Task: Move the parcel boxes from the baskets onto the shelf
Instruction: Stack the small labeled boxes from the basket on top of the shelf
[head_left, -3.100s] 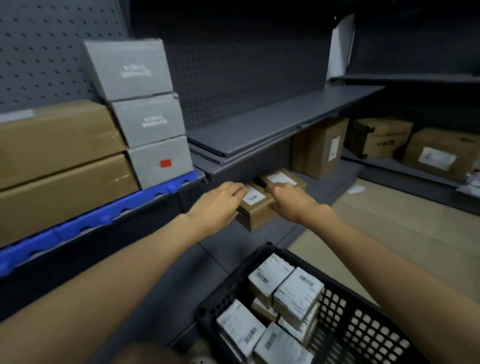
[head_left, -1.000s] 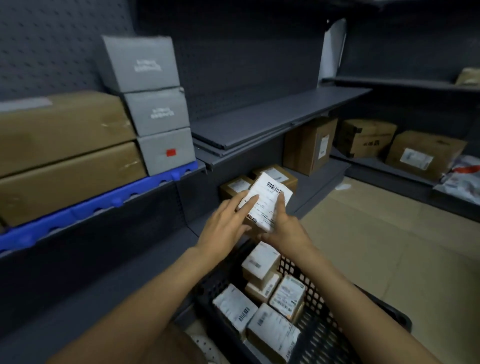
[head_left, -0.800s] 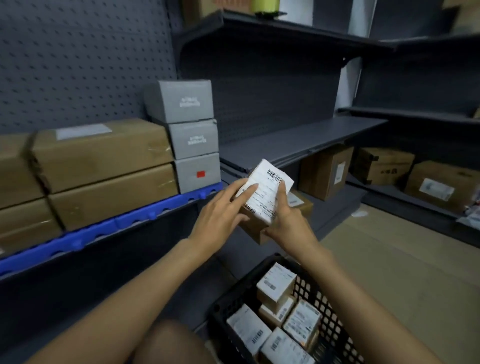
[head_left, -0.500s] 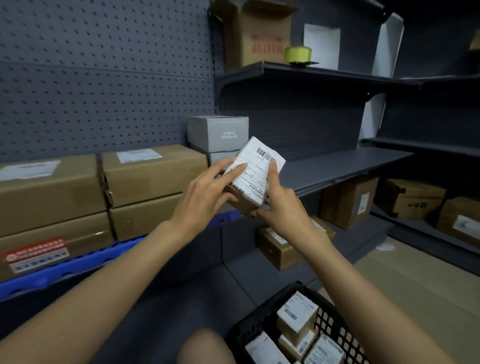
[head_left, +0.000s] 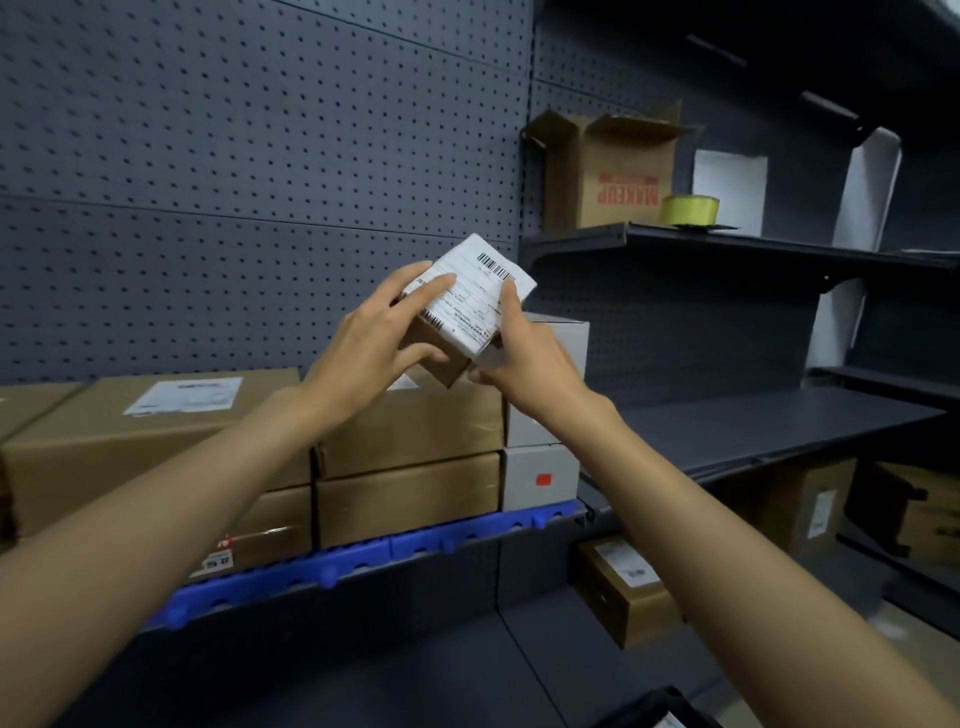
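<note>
Up in front of the pegboard, dead centre of my view, I've got one parcel box (head_left: 470, 306) pinched between both hands. My left hand (head_left: 384, 338) has fingers spread across the label face and the thumb under the cardboard edge; my right hand (head_left: 519, 348) clamps the other side, thumb lying along the label. So it's mid-carry, tilted, touching nothing but me.

Stacked brown cartons (head_left: 410, 431) sit just under it at about 6 o'clock, grey boxes (head_left: 540, 467) beside them at 4. The bare middle shelf (head_left: 753, 421) runs off toward 3 o'clock. I reckon that's the landing spot: swing right, level the box, set it flat. Only a corner of the basket (head_left: 660, 709) shows, down at 5.
</note>
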